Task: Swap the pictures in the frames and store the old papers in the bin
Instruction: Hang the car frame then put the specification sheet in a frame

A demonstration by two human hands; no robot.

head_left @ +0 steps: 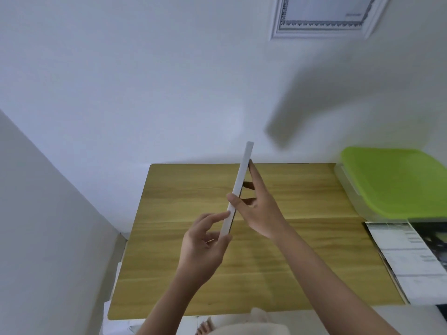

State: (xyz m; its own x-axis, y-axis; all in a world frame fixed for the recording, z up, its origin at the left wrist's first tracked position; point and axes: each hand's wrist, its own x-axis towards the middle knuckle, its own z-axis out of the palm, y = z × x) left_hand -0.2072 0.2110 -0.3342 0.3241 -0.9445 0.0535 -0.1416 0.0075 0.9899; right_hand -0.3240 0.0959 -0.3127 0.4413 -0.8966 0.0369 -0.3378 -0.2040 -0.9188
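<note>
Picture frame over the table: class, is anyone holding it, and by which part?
Yes. Both hands hold the white picture frame, seen edge-on. The left hand grips its lower end; the right hand holds its middle, thumb across the edge.

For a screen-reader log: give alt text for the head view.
Both hands hold a white frame edge-on above a wooden table: left hand at its lower end, right hand behind it. A green-lidded bin and papers sit right; another frame hangs on the wall.

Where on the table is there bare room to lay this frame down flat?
The wooden table is bare from its left edge, by the wall, across to its middle, below both hands. The right side is crowded: the green-lidded bin sits at the far right corner and printed papers cover the near right edge. The white frame is held edge-on above the centre.
</note>
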